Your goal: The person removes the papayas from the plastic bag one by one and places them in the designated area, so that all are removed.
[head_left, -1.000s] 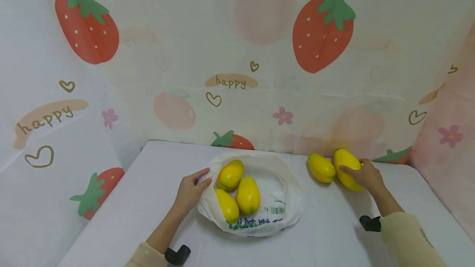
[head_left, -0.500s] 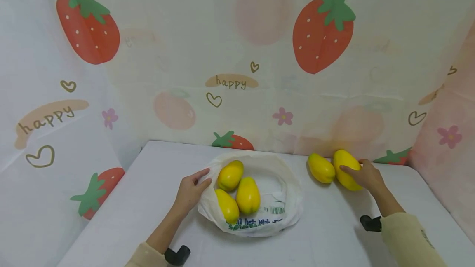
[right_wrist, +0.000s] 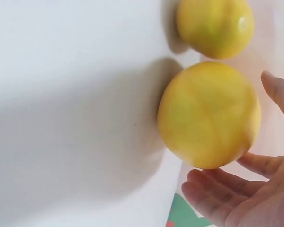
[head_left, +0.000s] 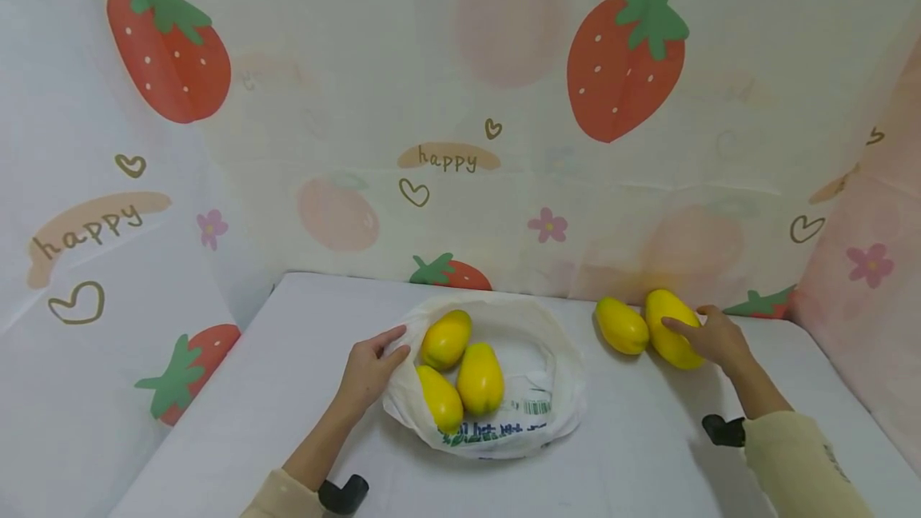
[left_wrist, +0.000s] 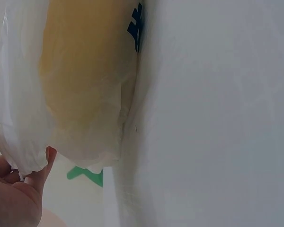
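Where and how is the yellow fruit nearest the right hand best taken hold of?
Probably round the middle of this fruit, with the right hand coming from above and the person's right. It lies on its side, longer than wide, so its width is easier to span. Another yellow fruit sits close on its left, and the backdrop behind, so the right is freer.

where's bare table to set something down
Bare table: left of the left hand, and between bag and right sleeve. Crowded: bag's left side, three yellow fruits, and the back right, two more fruits by the right hand.
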Motion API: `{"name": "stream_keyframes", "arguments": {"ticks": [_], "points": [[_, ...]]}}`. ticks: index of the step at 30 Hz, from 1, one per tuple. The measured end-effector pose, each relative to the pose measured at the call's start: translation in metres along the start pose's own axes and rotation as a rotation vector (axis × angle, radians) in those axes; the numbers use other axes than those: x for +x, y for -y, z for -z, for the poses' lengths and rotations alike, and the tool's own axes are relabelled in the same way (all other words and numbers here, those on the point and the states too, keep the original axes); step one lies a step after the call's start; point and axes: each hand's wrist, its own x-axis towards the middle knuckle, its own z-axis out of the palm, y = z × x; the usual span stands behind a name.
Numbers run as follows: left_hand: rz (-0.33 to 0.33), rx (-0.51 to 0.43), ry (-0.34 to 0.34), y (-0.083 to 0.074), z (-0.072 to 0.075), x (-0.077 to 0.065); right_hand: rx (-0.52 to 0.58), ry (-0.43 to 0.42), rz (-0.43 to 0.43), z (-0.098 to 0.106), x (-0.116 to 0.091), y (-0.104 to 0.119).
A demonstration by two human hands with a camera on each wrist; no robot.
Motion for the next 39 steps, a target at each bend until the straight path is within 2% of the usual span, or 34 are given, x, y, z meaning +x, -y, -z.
{"name": "stream_keyframes", "arguments": {"ticks": [5,12,21,31,39], "points": [[0.005,-0.006,0.005,0.0,0.0,0.0,-0.004,0.016,0.017,0.01,-0.003,0.003],[-0.007,-0.006,0.006,0.0,0.002,0.001,0.045,0.002,0.082,0.023,-0.007,0.021],[0.011,-0.002,0.01,-0.001,0.001,0.0,0.034,-0.005,0.157,0.016,-0.016,0.047],[-0.005,-0.012,0.017,0.001,0.001,0.0,0.103,-0.053,0.297,0.011,-0.028,0.073],[0.006,-0.01,0.016,0.0,0.0,-0.001,0.124,-0.081,0.355,0.004,-0.038,0.088]]}}
